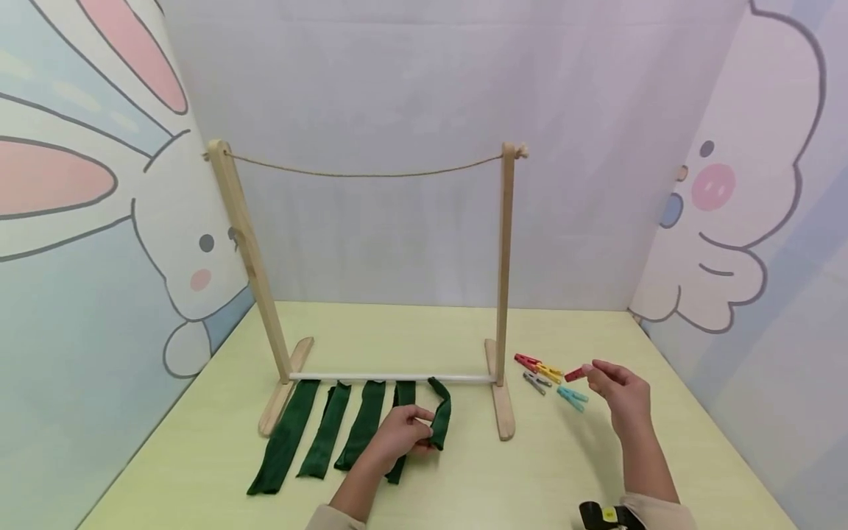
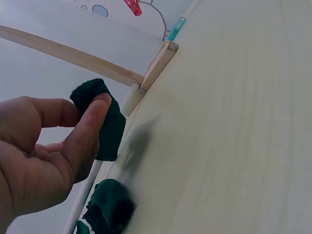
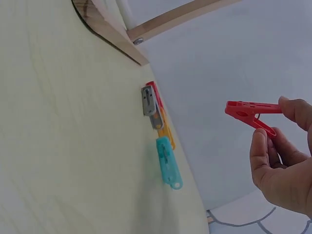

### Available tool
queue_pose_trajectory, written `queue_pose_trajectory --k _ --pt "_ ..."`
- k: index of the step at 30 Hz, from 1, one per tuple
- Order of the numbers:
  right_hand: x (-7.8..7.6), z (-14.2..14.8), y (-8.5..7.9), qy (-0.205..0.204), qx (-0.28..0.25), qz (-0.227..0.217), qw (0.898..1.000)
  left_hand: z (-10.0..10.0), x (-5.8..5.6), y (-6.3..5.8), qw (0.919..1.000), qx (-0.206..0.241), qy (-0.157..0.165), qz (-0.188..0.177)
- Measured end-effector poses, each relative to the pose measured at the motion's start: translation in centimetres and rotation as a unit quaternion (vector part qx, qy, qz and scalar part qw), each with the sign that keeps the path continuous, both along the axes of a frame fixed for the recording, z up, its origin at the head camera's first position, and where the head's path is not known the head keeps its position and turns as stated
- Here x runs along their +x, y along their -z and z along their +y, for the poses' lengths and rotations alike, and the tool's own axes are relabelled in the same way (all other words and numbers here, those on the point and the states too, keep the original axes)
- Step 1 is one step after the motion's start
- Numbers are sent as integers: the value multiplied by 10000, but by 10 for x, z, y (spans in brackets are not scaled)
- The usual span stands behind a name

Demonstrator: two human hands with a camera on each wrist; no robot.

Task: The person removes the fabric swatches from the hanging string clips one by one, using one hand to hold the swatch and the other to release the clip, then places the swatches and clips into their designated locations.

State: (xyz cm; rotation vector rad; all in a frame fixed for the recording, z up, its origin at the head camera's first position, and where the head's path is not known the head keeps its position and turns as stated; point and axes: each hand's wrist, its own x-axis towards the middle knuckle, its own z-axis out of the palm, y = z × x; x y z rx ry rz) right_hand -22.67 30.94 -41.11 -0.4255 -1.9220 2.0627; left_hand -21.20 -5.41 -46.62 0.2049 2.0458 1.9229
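My left hand (image 1: 402, 433) pinches a dark green cloth strip (image 1: 440, 419) between thumb and fingers, lifted a little off the table. In the left wrist view, the strip (image 2: 113, 127) hangs folded over from the fingertips. More green strips (image 1: 285, 442) lie side by side to its left; the nearest is partly hidden by this hand. Over at the right, my right hand (image 1: 623, 394) holds a red clothespin (image 3: 251, 113) up in the air, thumb on one handle and fingers on the other. Beside it on the table are several clothespins, including a turquoise one (image 1: 573, 397).
A wooden frame stands on the table, with a left post (image 1: 248, 258), a right post (image 1: 506, 272) and a slack rope (image 1: 371, 175) between their tops. A white bar (image 1: 391, 378) joins the posts low down. Grey, yellow and red clothespins (image 1: 528, 361) lie near its right foot.
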Motion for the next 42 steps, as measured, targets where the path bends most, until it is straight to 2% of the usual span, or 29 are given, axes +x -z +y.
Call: queue_pose_trajectory --k 7,9,11,14,16,18,22,26,30,34,42 --pt "1 9 13 -207 368 -308 9986 -3 4 5 9995 -45 25 -319" --pt "1 12 17 -287 364 -342 9983 -4 3 7 9991 206 99 -367" --pt "1 14 20 -361 324 -382 9981 -4 3 8 9969 638 178 -434" --pt "2 18 25 -456 249 -451 9976 -4 2 8 9896 1320 234 -530" --pt "2 19 27 -492 204 -485 9974 -4 1 9 9873 1504 197 -482" --pt "2 21 30 -530 137 -519 9972 -6 1 9 9912 1284 78 -302" --pt "2 24 35 -698 75 -589 9958 -10 -1 10 9984 485 -264 120" --pt "0 28 41 -934 470 -869 9907 -13 0 11 9990 7 -437 118" --pt "0 33 49 -1156 913 -1157 9823 -13 3 10 9994 -200 -292 25" --pt "-1 37 54 -1188 1183 -1378 9762 -11 5 10 9998 -138 -66 -98" --pt "-1 38 56 -1156 1066 -1578 9749 -6 8 12 9992 -222 264 -187"
